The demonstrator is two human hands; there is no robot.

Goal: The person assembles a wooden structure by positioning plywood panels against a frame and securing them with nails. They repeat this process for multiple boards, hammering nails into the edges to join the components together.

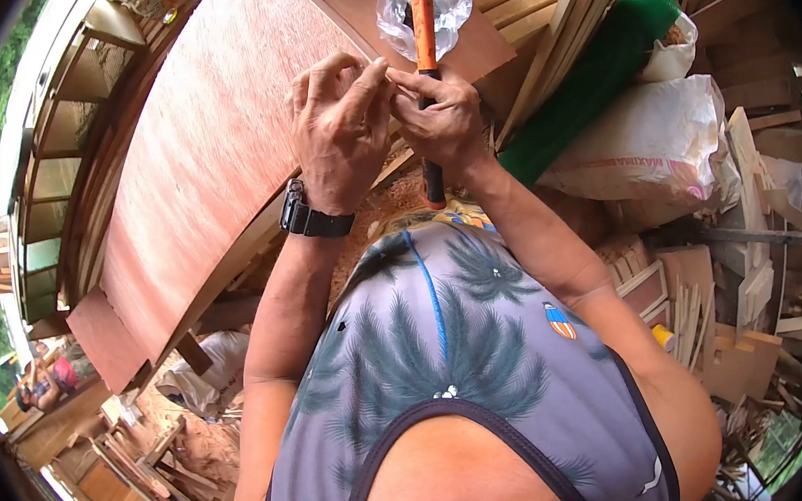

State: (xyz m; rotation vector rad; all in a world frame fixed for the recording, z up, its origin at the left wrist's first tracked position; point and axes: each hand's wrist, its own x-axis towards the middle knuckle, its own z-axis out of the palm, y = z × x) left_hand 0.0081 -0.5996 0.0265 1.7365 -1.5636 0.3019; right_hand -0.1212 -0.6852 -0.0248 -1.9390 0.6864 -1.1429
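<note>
My left hand, with a black watch on its wrist, is raised over the edge of a reddish plywood sheet. Its fingers are curled and pinched together, and what they hold, if anything, is too small to make out. Just to the right, my right hand is closed around the handle of an orange and black hammer, its thumb and fingertip meeting the left fingertips. The hammer's head points away from me, over a clear plastic bag.
Long boards and a green mesh roll lie at the right, beside a white sack. Scrap wood is piled farther right. A person is at the far left, near wooden frames.
</note>
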